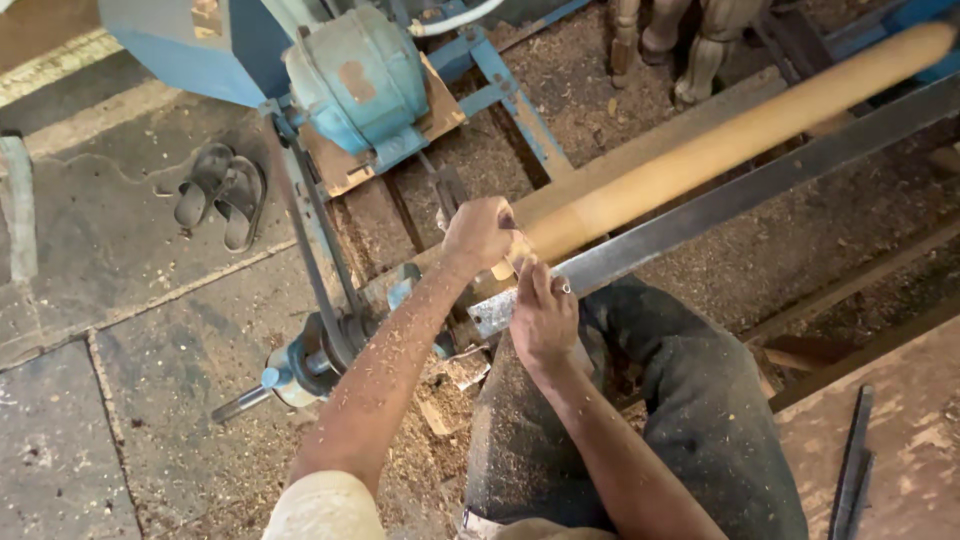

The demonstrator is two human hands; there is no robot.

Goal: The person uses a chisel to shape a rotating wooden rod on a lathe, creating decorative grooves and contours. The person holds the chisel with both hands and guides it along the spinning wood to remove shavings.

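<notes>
Long pale wooden spindle (720, 140), round in section, mounted across a lathe and running from the middle of the view up to the upper right corner. Near end met by both hands. Left hand (478, 232) closed over that end from above, fingers curled down around something small and dark, possibly a tool or the drive centre, too hidden to tell. Right hand (542, 318) just below, fingers (530, 280) stretched up and loosely bent, touching the spindle's end and the flat grey steel rail (700, 215) lying just beside and parallel to the spindle; nothing clearly gripped. Forearms dusted with shavings. Dark trousers (690, 400) beneath the right arm, also flecked with sawdust. Behind the left hand, a pale blue motor (358, 75) on a blue frame (500, 80), with a belt (315, 250) dropping to a pulley and shaft (290, 372) near the floor. Sawdust (590, 70) heaped under the lathe bed. Pair of dark sandals (220, 192) on the concrete floor (90, 250) well to the left. Turned wooden legs (690, 45) standing at the top.
</notes>
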